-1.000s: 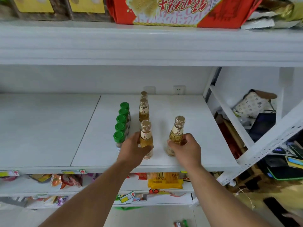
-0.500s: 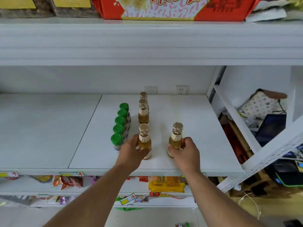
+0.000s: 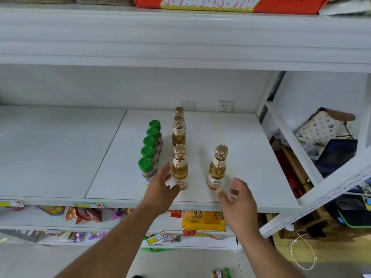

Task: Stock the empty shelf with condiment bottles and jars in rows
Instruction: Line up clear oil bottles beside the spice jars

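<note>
White shelf (image 3: 251,157) boards fill the view, with a wall socket (image 3: 225,106) at the back and snack packets (image 3: 202,220) on the level below. Five green-capped jars (image 3: 149,151) stand in a row running front to back, and just to their right a row of amber bottles (image 3: 179,135) runs the same way, while one more bottle (image 3: 217,167) stands apart to the right near the front edge. Both hands hold nothing, fingers spread: the left hand (image 3: 161,189) is just beside the front bottle (image 3: 180,167) of the row, and the right hand (image 3: 237,199) is near the lone one.
</note>
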A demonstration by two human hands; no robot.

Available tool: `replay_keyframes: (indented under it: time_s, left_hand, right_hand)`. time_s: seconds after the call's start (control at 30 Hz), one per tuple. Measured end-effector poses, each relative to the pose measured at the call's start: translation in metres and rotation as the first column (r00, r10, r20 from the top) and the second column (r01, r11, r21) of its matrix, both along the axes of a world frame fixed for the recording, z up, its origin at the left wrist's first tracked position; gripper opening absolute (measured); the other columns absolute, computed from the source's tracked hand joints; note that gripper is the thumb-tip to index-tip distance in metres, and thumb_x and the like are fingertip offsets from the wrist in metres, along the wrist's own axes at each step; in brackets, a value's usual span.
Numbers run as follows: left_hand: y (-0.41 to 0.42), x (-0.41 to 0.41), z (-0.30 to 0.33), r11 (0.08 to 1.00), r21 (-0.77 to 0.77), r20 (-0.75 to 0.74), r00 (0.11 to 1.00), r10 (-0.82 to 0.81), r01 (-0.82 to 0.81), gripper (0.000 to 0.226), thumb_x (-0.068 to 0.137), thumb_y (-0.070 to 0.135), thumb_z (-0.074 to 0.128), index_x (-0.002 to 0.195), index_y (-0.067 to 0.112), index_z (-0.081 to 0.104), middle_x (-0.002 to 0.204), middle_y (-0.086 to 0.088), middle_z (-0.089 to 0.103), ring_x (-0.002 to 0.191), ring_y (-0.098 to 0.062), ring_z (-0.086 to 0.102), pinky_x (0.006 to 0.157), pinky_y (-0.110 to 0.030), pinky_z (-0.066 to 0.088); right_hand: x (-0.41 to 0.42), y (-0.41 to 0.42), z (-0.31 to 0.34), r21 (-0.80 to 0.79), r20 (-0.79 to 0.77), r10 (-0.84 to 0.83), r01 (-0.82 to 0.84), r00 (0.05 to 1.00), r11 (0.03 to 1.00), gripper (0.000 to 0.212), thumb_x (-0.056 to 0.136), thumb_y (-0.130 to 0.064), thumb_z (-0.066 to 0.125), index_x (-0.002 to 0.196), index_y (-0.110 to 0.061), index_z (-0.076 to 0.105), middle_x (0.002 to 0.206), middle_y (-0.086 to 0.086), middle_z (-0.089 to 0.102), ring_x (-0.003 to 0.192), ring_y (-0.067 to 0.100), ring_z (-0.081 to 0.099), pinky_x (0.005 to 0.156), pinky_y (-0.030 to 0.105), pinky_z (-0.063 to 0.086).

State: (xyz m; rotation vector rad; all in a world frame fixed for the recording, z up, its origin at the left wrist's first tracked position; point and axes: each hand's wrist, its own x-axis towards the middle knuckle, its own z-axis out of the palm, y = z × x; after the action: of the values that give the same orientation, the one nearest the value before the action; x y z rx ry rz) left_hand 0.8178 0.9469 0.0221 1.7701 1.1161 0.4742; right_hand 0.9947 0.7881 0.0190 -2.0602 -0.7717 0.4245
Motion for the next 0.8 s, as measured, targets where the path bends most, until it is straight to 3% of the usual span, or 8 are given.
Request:
replay_keyframes:
  time_s: [0.1,0.17,0.27,0.4,0.5,0.67,0.8]
  left_hand:
    - [-0.016,-0.008,-0.011,0.993,-0.081,0.016,0.996,0.085,-0.083,0.073,0.097,0.013,0.063,0.159,0.025,0.025,0.153,0.011,0.043,0.136,-0.008,0.048,0.103,-0.025,0.042]
    - [-0.022,-0.010,-0.019,0.984,-0.129,0.028,0.992,0.125,-0.121,0.063,0.101,0.015,0.056,0.157,0.026,0.030,0.153,0.007,0.046,0.133,-0.008,0.050,0.109,-0.030,0.043]
    - [-0.023,-0.008,-0.020,0.970,-0.189,0.042,0.986,0.164,-0.154,0.051,0.105,0.017,0.045,0.154,0.028,0.038,0.149,0.006,0.051,0.132,-0.010,0.051,0.116,-0.038,0.039]
    - [-0.022,-0.004,-0.018,0.972,-0.202,0.071,0.988,0.138,-0.121,0.039,0.107,0.027,0.042,0.144,0.039,0.050,0.133,0.014,0.061,0.126,-0.013,0.056,0.113,-0.044,0.043]
    - [-0.019,-0.002,-0.017,0.971,-0.216,0.112,0.985,0.128,-0.101,0.039,0.107,0.016,0.043,0.131,0.043,0.056,0.128,0.018,0.065,0.125,-0.005,0.057,0.113,-0.033,0.042]
    - [-0.016,-0.002,-0.021,0.977,-0.212,0.121,0.991,0.059,-0.032,0.060,0.098,-0.005,0.040,0.147,0.028,0.051,0.138,0.018,0.061,0.130,0.007,0.050,0.113,-0.018,0.033]
    - [-0.005,0.003,-0.020,0.985,-0.172,0.118,0.992,0.043,-0.023,0.063,0.096,-0.007,0.040,0.148,0.028,0.050,0.139,0.017,0.060,0.132,0.003,0.049,0.112,-0.013,0.032]
  right_hand:
    - [-0.021,-0.013,-0.006,0.050,-0.032,0.051,-0.050,0.998,0.998,0.030,0.096,-0.025,0.069,0.124,-0.023,0.061,0.113,-0.009,0.066,0.104,0.005,0.064,0.088,0.020,0.054]
    - [-0.029,-0.001,-0.004,0.008,-0.159,0.141,-0.142,0.977,0.990,0.026,0.102,-0.030,0.060,0.128,-0.028,0.063,0.119,-0.014,0.067,0.114,0.005,0.063,0.093,0.015,0.048]
    - [-0.033,0.031,0.000,-0.042,-0.295,0.206,-0.228,0.933,0.973,0.044,0.106,-0.052,0.039,0.142,-0.035,0.057,0.137,-0.017,0.058,0.128,0.006,0.053,0.112,0.031,0.042]
    - [-0.036,0.066,-0.005,-0.007,-0.473,0.206,-0.238,0.856,0.971,0.047,0.107,-0.050,0.037,0.151,-0.035,0.046,0.156,-0.008,0.047,0.141,0.015,0.047,0.120,0.043,0.038]
    - [-0.043,0.075,-0.004,0.010,-0.514,0.244,-0.278,0.822,0.961,0.043,0.110,-0.039,0.038,0.152,-0.034,0.046,0.156,-0.006,0.048,0.139,0.015,0.047,0.120,0.040,0.037]
    - [-0.051,0.080,-0.005,0.029,-0.490,0.290,-0.317,0.822,0.948,0.046,0.111,-0.034,0.036,0.157,-0.032,0.038,0.158,-0.006,0.044,0.142,0.013,0.043,0.117,0.029,0.034]
    - [-0.049,0.092,-0.008,0.039,-0.506,0.255,-0.273,0.824,0.961,0.046,0.110,-0.035,0.039,0.157,-0.033,0.039,0.160,-0.006,0.042,0.144,0.014,0.041,0.121,0.033,0.032]
